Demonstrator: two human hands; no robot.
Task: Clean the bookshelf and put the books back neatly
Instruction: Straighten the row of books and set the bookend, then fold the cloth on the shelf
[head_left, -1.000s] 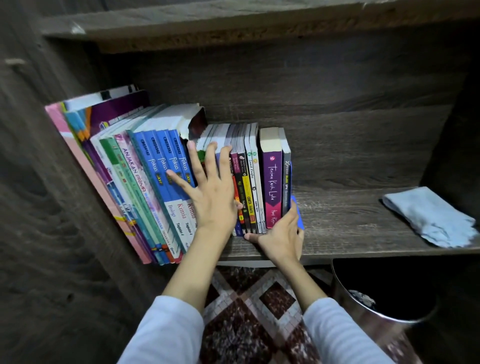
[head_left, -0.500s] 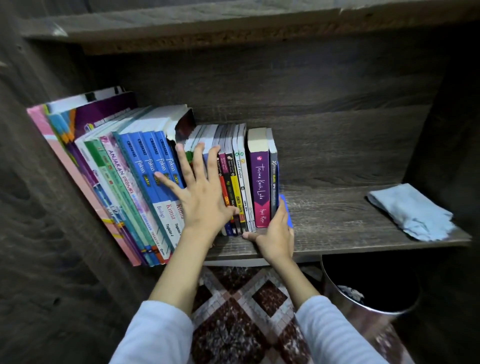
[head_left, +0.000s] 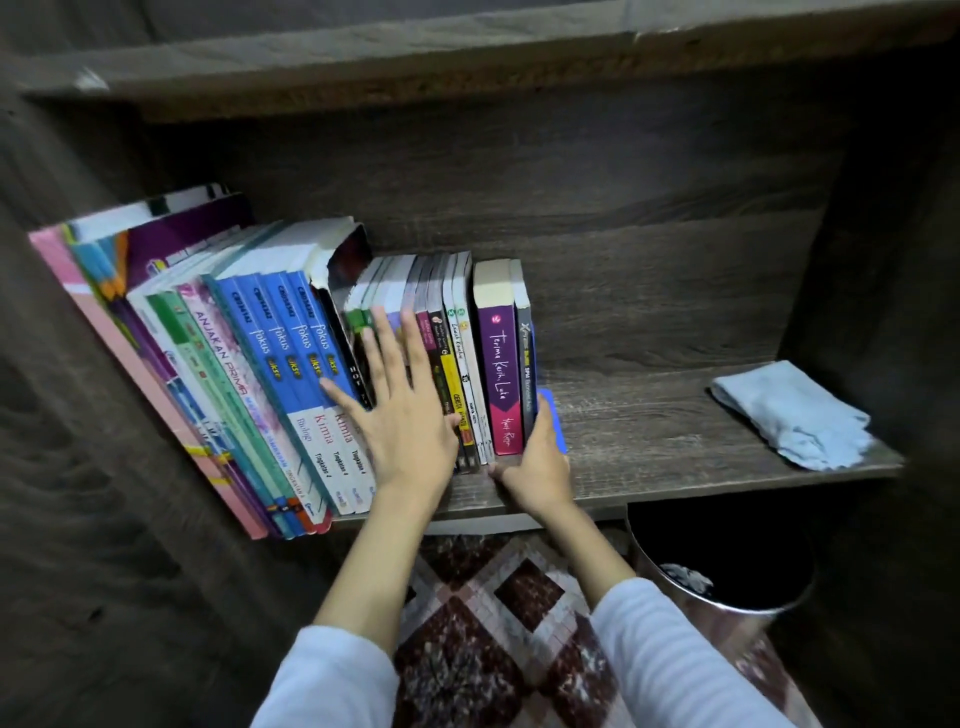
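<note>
Here, one row of books (head_left: 291, 364) stood on the left half of the bookshelf (head_left: 649, 426) board, every spine facing outward toward the camera. The big workbooks at the left end leaned with their tops tipped left against the side wall, so their long axes ran slanted up and to the left. Among them were four blue spines (head_left: 298, 338) marked "fokus", side by side. The smaller paperbacks to the right stood close to upright, long axes vertical, and one purple book (head_left: 497, 374) stood near the right end of the row. The exact total of books could not be counted, since the thin ones blurred together.

Two hands were on the row. The left hand (head_left: 410, 415) lay flat with its fingers spread wide, palm pressed against the spines where the big books met the small ones. The right hand (head_left: 535, 462) cupped the bottom of the last books on the right, thumb along the front by the shelf edge, fingers curled round a blue cover on the far side.

One pale blue cloth (head_left: 789, 415) lay crumpled at the right end of the same board, well apart from the books. One metal bin (head_left: 737, 629) stood below on the patterned tiles (head_left: 498, 597)
</note>
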